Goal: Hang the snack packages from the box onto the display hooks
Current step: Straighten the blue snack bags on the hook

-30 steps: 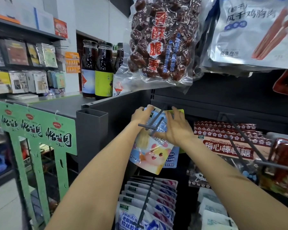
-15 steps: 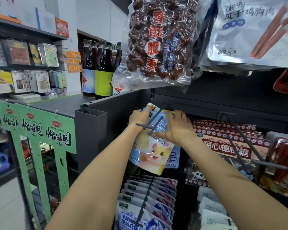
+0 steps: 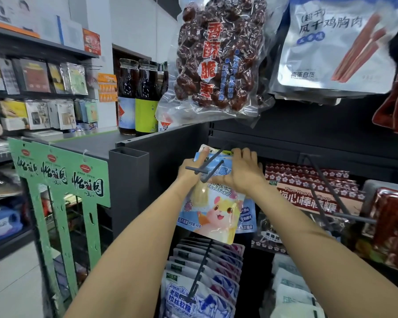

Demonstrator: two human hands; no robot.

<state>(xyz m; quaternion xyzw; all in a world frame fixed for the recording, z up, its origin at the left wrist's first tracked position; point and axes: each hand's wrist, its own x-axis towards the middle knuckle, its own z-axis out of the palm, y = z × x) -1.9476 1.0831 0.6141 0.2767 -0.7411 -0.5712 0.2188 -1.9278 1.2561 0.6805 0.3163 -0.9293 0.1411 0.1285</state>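
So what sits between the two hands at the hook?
In the head view, the hamster snack pouch, its top gripped by left hand and right hand, with the grey display hook crossing in front.

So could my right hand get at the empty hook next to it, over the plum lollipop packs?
Probably yes. The right hand holds the hamster snack pack with the left hand, but the empty hook juts out free close beside it, with nothing between; it must release first.

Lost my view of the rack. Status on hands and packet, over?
Left hand and right hand both gripping cartoon snack packet at its top. Packet's top on the hook. Nothing blocking.
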